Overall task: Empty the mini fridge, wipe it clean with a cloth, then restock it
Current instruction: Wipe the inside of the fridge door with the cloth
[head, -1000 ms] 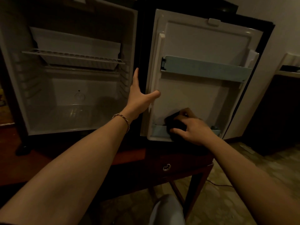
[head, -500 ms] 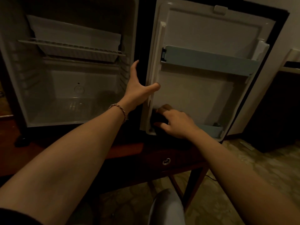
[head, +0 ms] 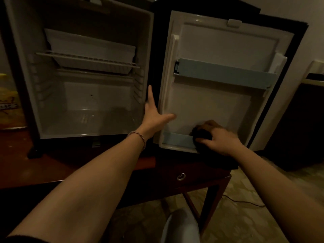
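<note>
Scene: A person leans toward an emptied mini fridge (head: 87,95) standing on a dark wooden table (head: 52,165), its door (head: 220,95) swung wide to the right.

Step in hand: Wiping, by the look of it; the shelves are bare and the restock is not begun.

Right hand: The right hand (head: 217,139) is clenched over a dark cloth (head: 201,135), pressing it onto the pale blue rail of the lower door bin (head: 177,139).

Left hand: The left hand (head: 154,113) lies flat and spread against the hinge-side edge of the door, fingers up, thumb out, grasping nothing.

Doing it well: Steady pressure along the whole rail, then down into the bin's corners where grime would likely gather, with the left hand bracing so the door does not swing away. The upper door shelf (head: 226,72) would want the same pass.

Where the fridge lies: Straight ahead of both arms; the cabinet opening sits to the left of the left hand, the door between and beyond the two hands. A wire rack (head: 87,59) with a white tray (head: 89,48) above it remains inside.

Off to the side: A yellow item (head: 8,106) stands at the left frame edge, too blurred to identify.
</note>
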